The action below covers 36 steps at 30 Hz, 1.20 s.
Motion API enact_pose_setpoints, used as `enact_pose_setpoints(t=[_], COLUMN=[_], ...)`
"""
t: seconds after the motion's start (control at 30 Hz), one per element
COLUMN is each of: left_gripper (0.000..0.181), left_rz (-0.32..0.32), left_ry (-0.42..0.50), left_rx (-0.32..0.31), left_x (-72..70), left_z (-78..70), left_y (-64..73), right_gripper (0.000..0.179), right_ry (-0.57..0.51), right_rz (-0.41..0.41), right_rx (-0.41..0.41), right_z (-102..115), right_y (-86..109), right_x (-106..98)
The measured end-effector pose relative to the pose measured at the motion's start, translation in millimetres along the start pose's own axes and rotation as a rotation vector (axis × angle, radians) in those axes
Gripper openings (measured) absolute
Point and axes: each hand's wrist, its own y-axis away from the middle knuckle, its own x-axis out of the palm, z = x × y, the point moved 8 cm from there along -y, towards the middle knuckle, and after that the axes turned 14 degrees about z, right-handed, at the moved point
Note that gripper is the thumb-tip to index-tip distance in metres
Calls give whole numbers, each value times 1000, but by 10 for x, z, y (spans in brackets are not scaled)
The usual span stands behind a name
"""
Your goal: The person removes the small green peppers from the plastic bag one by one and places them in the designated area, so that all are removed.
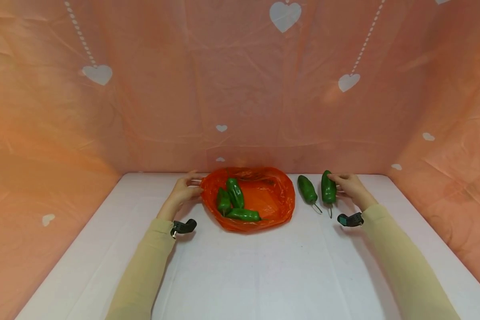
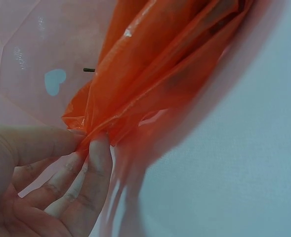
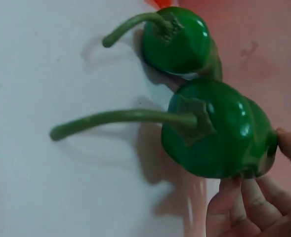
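Note:
An orange plastic bag [image 1: 266,195] lies with its mouth spread open in the head view. My left hand [image 1: 184,189] is at its left side; in the left wrist view, thumb and fingers pinch a gathered fold of the bag [image 2: 150,74]. Inside, toward the left, are three green peppers: one slanting [image 1: 235,194], one beside it [image 1: 223,202] and one lying sideways [image 1: 245,215]. To the right of the bag, my right hand [image 1: 354,190] grips a green pepper [image 3: 212,136] between thumb and fingers, its stem toward me. Another green pepper [image 1: 306,189] lies between it and the bag.
A white-covered table [image 1: 256,271] holds everything, the bag and peppers being near its far edge. Behind and at both sides hangs orange-pink sheeting [image 1: 240,89] printed with white hearts. Dark wrist cameras sit on the left wrist [image 1: 184,226] and right wrist [image 1: 350,219].

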Motion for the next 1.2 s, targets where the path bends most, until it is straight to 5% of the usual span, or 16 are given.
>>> enact_pose_setpoints(t=[0.3,0.7,1.2], left_gripper=[46,47,50], left_rz=[-1,-3,-16], left_ry=[12,20,9], left_rx=[-47,-31,-64], left_x=[5,7,-4], left_z=[0,-12,-1], left_y=[-2,8,-33], right_gripper=[69,67,54], right_ry=[-37,-38,13], right_rz=[-23,-35,123], right_rx=[35,102,7], right_z=[-62,-138,-102], right_y=[-38,-90,-31], right_x=[66,103,124])
